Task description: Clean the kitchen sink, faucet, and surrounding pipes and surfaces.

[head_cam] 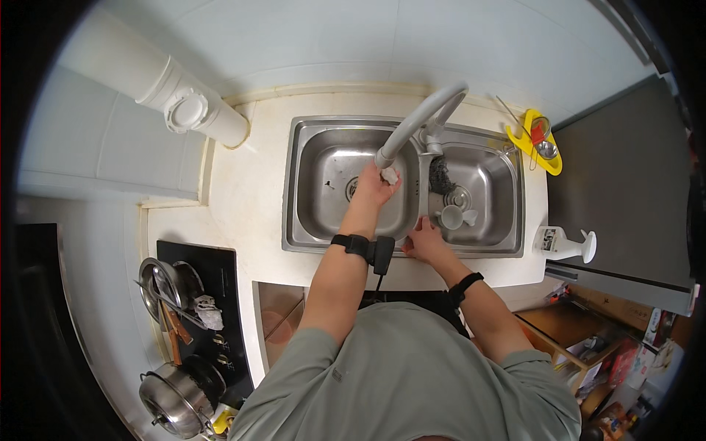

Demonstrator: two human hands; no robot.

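My left hand (pixel 376 186) is over the left basin (pixel 320 165) of a stainless-steel double sink, palm up, below the grey faucet spout (pixel 408 124). It holds a small white crumpled piece (pixel 390 176), whose material I cannot make out. My right hand (pixel 426 240) rests at the front end of the divider (pixel 424 193) between the basins, its fingers spread on the steel rim. Just beyond its fingers, a white cup (pixel 451 216) lies in the right basin (pixel 493 204) beside a smaller white piece (pixel 470 217). Dark steel-wool-like mesh (pixel 440 176) lies against the divider.
A yellow holder (pixel 534 142) with metal utensils sits at the back right. A white spray bottle (pixel 562 244) lies near the counter's right end. Left of me, a black cooktop (pixel 223 275) carries metal bowls (pixel 160 281), knives and a lidded steel pot (pixel 174 399). A white pipe (pixel 204 113) meets the counter.
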